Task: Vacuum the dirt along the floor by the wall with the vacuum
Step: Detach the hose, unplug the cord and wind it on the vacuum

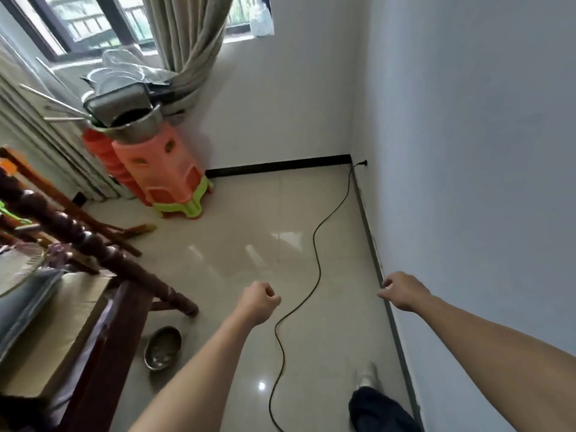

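While the vacuum is lying outside the view, a black cord [314, 244], which I am taking to be its lead, is snaking over the glossy floor [243, 251] from a plug [361, 164] set low in the wall [467, 151] near the corner. The strip I am meaning to clean is running along the grey skirting [372, 244] at the foot of that wall; any dirt there is too fine to make out.

My right hand [402, 291] is hovering just beside the skirting, fingers loosely curled and holding nothing. My left hand [258, 302] is hanging over the cord's bend, fingers tightly closed in an empty fist. My foot [367, 374] is standing between cord and wall.

To do this step well, I am judging that I should be fetching the vacuum first, then keeping the cord on the room side of the nozzle so it is not getting run over or tugging at the plug.

Farther left, a metal bowl [162, 347] is sitting on the floor and stacked plastic stools [162, 173] are standing well apart from the working strip.
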`<act>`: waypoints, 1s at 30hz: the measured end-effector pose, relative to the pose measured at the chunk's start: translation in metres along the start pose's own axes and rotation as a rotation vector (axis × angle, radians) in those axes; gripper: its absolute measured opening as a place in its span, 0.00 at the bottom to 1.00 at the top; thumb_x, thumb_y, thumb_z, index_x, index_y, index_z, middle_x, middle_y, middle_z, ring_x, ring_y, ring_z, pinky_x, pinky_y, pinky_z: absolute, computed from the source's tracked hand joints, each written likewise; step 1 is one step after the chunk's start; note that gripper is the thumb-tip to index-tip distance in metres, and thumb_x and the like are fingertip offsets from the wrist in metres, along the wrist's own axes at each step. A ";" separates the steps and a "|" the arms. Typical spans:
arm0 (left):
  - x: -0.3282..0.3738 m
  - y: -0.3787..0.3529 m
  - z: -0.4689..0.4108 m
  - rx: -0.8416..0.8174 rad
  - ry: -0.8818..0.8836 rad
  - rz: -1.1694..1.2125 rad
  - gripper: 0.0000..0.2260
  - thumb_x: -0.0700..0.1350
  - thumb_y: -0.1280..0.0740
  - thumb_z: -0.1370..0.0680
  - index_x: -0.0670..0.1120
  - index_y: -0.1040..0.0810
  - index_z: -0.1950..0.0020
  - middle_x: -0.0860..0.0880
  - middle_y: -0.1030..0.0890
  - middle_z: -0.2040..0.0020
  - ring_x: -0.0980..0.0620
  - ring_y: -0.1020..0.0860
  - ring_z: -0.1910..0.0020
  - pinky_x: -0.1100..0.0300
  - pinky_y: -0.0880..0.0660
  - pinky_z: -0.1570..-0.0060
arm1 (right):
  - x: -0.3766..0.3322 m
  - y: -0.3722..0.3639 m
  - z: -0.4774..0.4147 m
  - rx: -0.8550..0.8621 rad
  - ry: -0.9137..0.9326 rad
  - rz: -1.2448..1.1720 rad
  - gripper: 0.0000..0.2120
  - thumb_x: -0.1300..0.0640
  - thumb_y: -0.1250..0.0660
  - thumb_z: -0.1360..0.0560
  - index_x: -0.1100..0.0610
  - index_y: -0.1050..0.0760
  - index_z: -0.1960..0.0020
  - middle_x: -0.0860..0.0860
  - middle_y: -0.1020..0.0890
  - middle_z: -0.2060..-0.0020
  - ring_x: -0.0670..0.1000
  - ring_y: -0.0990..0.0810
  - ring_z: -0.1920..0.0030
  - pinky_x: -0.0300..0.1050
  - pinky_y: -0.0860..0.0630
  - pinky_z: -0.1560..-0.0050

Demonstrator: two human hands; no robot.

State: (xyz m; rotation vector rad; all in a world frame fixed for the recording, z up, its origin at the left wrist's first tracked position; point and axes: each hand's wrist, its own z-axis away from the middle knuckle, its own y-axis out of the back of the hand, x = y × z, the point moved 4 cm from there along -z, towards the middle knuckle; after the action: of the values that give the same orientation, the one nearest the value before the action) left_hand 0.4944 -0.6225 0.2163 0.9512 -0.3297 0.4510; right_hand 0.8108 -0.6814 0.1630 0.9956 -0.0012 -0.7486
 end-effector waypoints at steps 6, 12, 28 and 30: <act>0.082 0.049 -0.127 0.010 0.042 0.057 0.05 0.45 0.34 0.23 0.46 0.25 0.58 0.44 0.20 0.60 0.47 0.24 0.61 0.60 0.29 0.62 | -0.061 0.079 -0.151 -0.046 0.030 -0.005 0.17 0.48 0.32 0.24 0.60 0.21 0.42 0.56 0.17 0.45 0.56 0.19 0.46 0.48 0.23 0.45; 0.119 0.110 -0.233 0.023 0.110 0.104 0.07 0.46 0.33 0.23 0.47 0.26 0.60 0.41 0.18 0.57 0.42 0.19 0.58 0.55 0.25 0.60 | -0.145 0.139 -0.266 -0.072 0.085 -0.049 0.17 0.46 0.30 0.25 0.57 0.20 0.43 0.54 0.18 0.45 0.55 0.21 0.45 0.47 0.25 0.45; 0.293 0.210 -0.597 -0.179 -0.019 -0.095 0.06 0.48 0.34 0.24 0.45 0.24 0.53 0.41 0.17 0.52 0.40 0.18 0.52 0.51 0.21 0.54 | -0.229 0.250 -0.544 -0.045 -0.280 -0.639 0.14 0.60 0.33 0.21 0.72 0.24 0.45 0.60 0.24 0.62 0.54 0.27 0.67 0.42 0.35 0.70; 0.327 0.211 -0.638 -0.195 -0.050 -0.126 0.06 0.48 0.34 0.24 0.45 0.24 0.53 0.41 0.17 0.52 0.40 0.18 0.52 0.50 0.20 0.52 | -0.227 0.266 -0.580 -0.042 -0.333 -0.728 0.14 0.60 0.34 0.21 0.72 0.25 0.43 0.59 0.24 0.61 0.51 0.27 0.69 0.42 0.36 0.71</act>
State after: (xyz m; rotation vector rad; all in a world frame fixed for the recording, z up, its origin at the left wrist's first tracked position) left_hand 0.7154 0.0903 0.1690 0.7892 -0.3507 0.2750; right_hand 0.9806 -0.0281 0.1105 0.8141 0.0919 -1.5699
